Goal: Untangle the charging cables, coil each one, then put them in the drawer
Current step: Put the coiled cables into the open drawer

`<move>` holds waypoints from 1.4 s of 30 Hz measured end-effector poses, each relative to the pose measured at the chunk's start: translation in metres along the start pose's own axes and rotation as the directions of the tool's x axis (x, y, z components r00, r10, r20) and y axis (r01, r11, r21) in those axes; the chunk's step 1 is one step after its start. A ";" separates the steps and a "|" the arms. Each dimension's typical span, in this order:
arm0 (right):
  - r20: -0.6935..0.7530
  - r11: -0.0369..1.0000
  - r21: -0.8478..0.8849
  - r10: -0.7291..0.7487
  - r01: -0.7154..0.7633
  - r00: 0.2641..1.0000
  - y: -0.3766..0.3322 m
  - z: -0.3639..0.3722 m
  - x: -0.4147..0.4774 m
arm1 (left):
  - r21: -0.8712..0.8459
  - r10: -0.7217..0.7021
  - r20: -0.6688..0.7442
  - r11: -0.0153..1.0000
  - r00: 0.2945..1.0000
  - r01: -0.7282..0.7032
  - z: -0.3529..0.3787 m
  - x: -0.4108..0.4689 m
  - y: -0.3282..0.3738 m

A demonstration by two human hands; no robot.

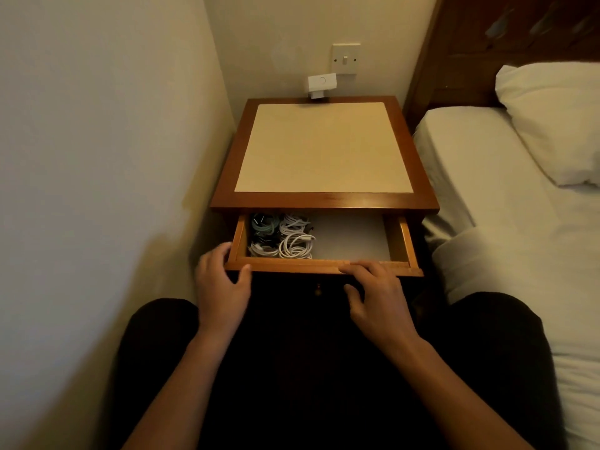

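The wooden drawer point(292, 265) of the nightstand stands pulled out towards me. Several coiled cables lie in its left half: white coils point(296, 245) nearest the middle, and pale green and dark coils point(264, 226) at the back left. The drawer's right half shows a bare white bottom. My left hand point(220, 287) grips the drawer's front left corner, fingers round the side and thumb on the front rim. My right hand point(376, 293) rests its fingers flat on the front rim right of the middle, thumb hanging below.
The nightstand top point(324, 147) has a cream inset panel. A white plug adapter point(321, 86) sits at the wall behind it, under a switch plate point(346, 58). A wall point(97, 157) closes in on the left. A bed point(503, 206) with a pillow point(552, 118) is on the right.
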State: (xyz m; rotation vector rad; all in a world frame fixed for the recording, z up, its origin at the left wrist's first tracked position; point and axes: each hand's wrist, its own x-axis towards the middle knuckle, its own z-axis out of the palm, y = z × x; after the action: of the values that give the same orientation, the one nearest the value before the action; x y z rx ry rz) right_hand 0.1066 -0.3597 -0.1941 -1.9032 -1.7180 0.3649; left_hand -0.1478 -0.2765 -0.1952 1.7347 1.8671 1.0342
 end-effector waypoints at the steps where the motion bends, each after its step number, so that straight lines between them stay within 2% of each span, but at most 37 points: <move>1: -0.016 0.999 0.043 0.013 -0.012 1.000 -0.003 0.000 -0.004 | -0.009 -0.074 0.003 0.997 0.997 0.074 -0.003 0.004 -0.005; 3: 0.038 0.985 0.140 0.097 -0.101 0.995 -0.011 0.003 -0.009 | -0.053 -0.218 0.065 0.974 0.974 0.222 -0.001 0.009 -0.011; 4: 0.127 0.967 0.175 0.164 -0.185 0.978 -0.016 0.008 -0.011 | -0.096 -0.291 0.109 0.949 0.951 0.301 0.004 0.009 -0.012; 7: 0.432 0.857 0.240 0.326 -0.456 0.841 -0.020 0.026 -0.010 | -0.274 -0.417 0.142 0.855 0.898 0.440 0.017 0.003 -0.014; 9: 0.480 0.767 0.309 0.385 -0.562 0.789 -0.019 0.042 -0.002 | -0.390 -0.439 0.122 0.803 0.890 0.450 0.019 0.001 -0.016; 12: 0.461 0.607 0.420 0.497 -0.674 0.735 -0.019 0.059 0.013 | -0.484 -0.440 0.136 0.752 0.888 0.447 0.017 0.001 -0.018; 15: 0.457 0.623 0.334 0.549 -0.707 0.700 -0.016 0.064 0.020 | -0.483 -0.432 0.120 0.761 0.894 0.433 0.017 -0.001 -0.017; 16: 0.488 0.606 0.312 0.559 -0.732 0.670 -0.015 0.065 0.020 | -0.478 -0.433 0.115 0.765 0.894 0.431 0.017 -0.001 -0.016; 18: 0.545 0.530 0.373 0.540 -0.762 0.642 -0.013 0.070 0.020 | -0.469 -0.431 0.107 0.773 0.896 0.427 0.017 -0.001 -0.014; 19: 0.542 0.508 0.425 0.520 -0.749 0.660 -0.013 0.073 0.020 | -0.468 -0.431 0.104 0.774 0.896 0.426 0.017 -0.001 -0.015; 21: 0.479 0.545 0.467 0.507 -0.697 0.717 -0.011 0.081 0.022 | -0.464 -0.434 0.100 0.776 0.896 0.428 0.018 0.000 -0.015; 23: 0.425 0.556 0.475 0.534 -0.682 0.731 -0.012 0.088 0.024 | -0.436 -0.423 0.084 0.799 0.902 0.415 0.019 0.003 -0.015; 27: 0.365 0.409 0.613 0.611 -0.676 0.702 -0.016 0.100 0.042 | -0.349 -0.390 0.022 0.860 0.920 0.373 0.030 0.019 -0.013; 29: 0.373 0.330 0.658 0.638 -0.677 0.674 -0.016 0.102 0.058 | -0.358 -0.404 0.031 0.849 0.914 0.387 0.037 0.032 -0.010; 32: 0.376 0.267 0.689 0.663 -0.674 0.647 -0.012 0.104 0.079 | -0.399 -0.453 0.040 0.810 0.891 0.430 0.048 0.045 -0.009; 34: 0.390 0.206 0.713 0.677 -0.670 0.623 -0.008 0.109 0.088 | -0.472 -0.526 0.050 0.737 0.849 0.484 0.058 0.050 -0.006; 36: 0.403 0.153 0.729 0.693 -0.668 0.598 -0.006 0.111 0.101 | -0.543 -0.635 0.096 0.612 0.767 0.575 0.067 0.060 0.002; 38: 0.398 0.120 0.750 0.703 -0.650 0.589 -0.004 0.111 0.114 | -0.630 -0.721 0.271 0.368 0.637 0.684 0.073 0.073 0.010; 39: 0.396 0.106 0.762 0.705 -0.639 0.589 -0.003 0.112 0.120 | -0.660 -0.717 0.381 0.231 0.583 0.715 0.075 0.078 0.012; 40: 0.397 0.095 0.767 0.706 -0.634 0.586 -0.003 0.113 0.125 | -0.680 -0.693 0.466 0.118 0.551 0.723 0.077 0.083 0.014; 42: 0.400 0.083 0.771 0.708 -0.632 0.582 -0.003 0.114 0.136 | -0.708 -0.655 0.540 -0.013 0.528 0.707 0.083 0.094 0.013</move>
State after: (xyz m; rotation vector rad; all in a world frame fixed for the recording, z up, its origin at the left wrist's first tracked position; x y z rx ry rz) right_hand 0.0629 -0.2029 -0.2645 -1.6310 -0.1652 1.2402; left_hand -0.0943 -0.1653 -0.2210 0.0432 1.2942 1.1259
